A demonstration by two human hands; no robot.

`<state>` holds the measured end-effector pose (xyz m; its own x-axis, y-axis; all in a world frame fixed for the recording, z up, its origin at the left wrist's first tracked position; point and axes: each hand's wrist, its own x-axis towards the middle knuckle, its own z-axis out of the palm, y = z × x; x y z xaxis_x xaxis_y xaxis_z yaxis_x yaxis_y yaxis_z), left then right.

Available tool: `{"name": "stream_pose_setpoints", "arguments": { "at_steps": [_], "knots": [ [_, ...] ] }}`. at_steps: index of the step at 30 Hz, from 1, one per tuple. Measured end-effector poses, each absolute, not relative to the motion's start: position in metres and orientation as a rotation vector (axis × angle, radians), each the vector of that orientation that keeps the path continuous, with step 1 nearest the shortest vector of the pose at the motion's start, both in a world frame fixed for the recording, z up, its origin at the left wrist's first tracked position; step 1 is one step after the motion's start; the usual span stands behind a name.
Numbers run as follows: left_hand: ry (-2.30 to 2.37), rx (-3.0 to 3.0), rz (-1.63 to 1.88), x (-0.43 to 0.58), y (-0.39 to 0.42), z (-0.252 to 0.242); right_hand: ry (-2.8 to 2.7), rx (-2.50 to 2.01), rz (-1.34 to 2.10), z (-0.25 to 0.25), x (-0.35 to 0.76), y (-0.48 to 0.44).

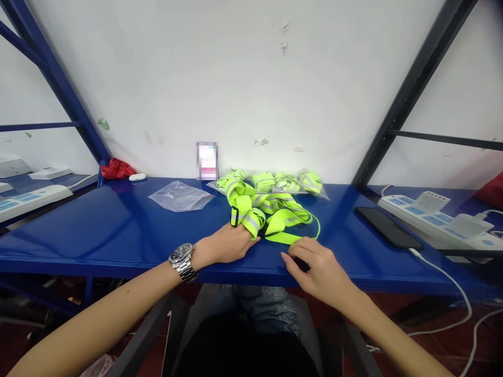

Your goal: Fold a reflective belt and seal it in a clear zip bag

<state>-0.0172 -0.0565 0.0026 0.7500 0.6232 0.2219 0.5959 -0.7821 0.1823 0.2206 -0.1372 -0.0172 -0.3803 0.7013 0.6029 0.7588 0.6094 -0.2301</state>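
White wall (236,78), scuffed and chipped in places, is rising behind a glossy blue table (113,225), where I am sitting with both forearms reaching over the near edge. Slanting metal posts are framing the space, a blue one (66,84) on the left and a black one (408,94) on the right.

Just left of centre, my left hand (231,243) is resting on the table, a silver watch (183,261) circling its wrist. Loops of a fluorescent yellow-green strap (281,219) with silvery stripes are covering its fingers, so I cannot tell whether they are gripping. A black buckle (234,216) is sitting on the strap beside my knuckles. The strap is lying in a loose tangle across the middle of the table, one flat length running towards my right hand (308,264). That hand is hovering or resting at the table's edge, fingers curled and thumb apart; whether it is holding anything, I cannot tell.

Behind the tangle, clear bags of similar straps (264,182) are lining the wall, near an upright lit screen (207,161), its content blurred. A flat clear bag (181,196) is lying to the left. Towards the right, a dark phone (387,228) is lying face up, a white cable (444,275) plugged into it.
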Motion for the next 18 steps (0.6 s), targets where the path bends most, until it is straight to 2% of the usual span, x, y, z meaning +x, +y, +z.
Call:
{"name": "stream_pose_setpoints", "arguments": {
  "at_steps": [4,8,13,16,18],
  "knots": [
    [0.988,2.784,0.5,-0.016,-0.053,0.002,-2.204,-1.409,-0.033,-0.015,0.221,-0.147],
    [1.054,2.813,0.372,-0.016,-0.053,0.004,-2.187,-1.568,0.154,-0.004,0.208,-0.128],
    [1.04,2.847,0.243,-0.014,-0.055,0.004,-1.724,-1.578,0.532,-0.003,0.187,-0.085],
    [1.092,2.859,0.091,-0.014,-0.055,0.004,-1.48,-1.514,0.528,-0.005,0.174,-0.068],
    [1.098,2.856,0.07,-0.014,-0.054,0.002,-1.552,-1.49,0.419,-0.006,0.168,-0.067]
  ]
}}
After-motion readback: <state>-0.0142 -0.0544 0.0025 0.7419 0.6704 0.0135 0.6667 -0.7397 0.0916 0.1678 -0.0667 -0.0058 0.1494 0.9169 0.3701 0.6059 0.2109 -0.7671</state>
